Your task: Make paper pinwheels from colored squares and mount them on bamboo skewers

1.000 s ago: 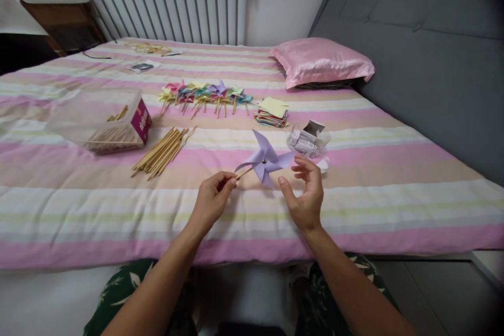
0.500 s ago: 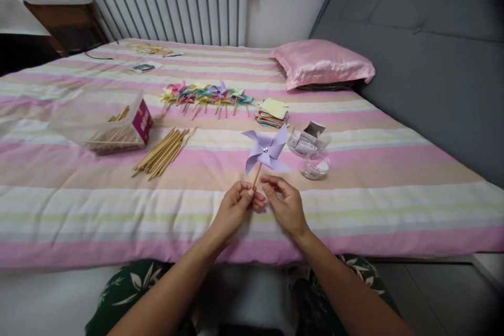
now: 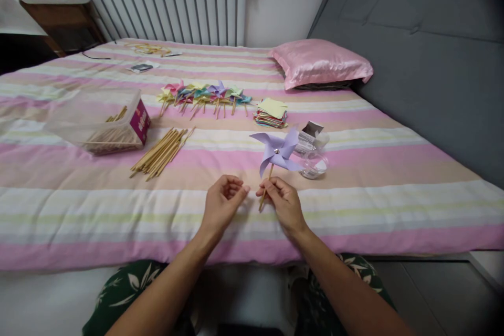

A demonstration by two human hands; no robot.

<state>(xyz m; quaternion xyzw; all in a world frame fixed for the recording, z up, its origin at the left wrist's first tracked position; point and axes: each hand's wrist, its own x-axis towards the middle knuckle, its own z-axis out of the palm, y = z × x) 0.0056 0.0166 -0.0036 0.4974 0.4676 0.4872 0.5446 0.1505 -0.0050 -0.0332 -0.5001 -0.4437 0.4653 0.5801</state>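
A lilac paper pinwheel (image 3: 276,150) with a silver pin at its centre stands nearly upright on a thin wooden stick. My right hand (image 3: 281,197) pinches that stick between thumb and fingers, and the stick's lower end pokes out below them. To its left, my left hand (image 3: 224,202) is off the pinwheel, fingers curled loosely with a gap to the thumb, nothing in it. Left of the hands lies a bundle of wooden sticks (image 3: 161,153). Beyond, several finished pinwheels (image 3: 205,95) in mixed colours lie in a row beside a stack of coloured paper squares (image 3: 271,110).
A clear plastic box (image 3: 110,131) with more sticks lies on the left of the striped bedspread (image 3: 354,210). Small clear containers (image 3: 314,167) sit just behind the pinwheel on the right. A pink pillow (image 3: 321,63) rests against the grey headboard (image 3: 413,63); a radiator (image 3: 177,5) lines the wall.
The pinwheel has passed from my left hand to my right hand and shifted slightly right. My left hand has let go of the stick and drawn away to the left.
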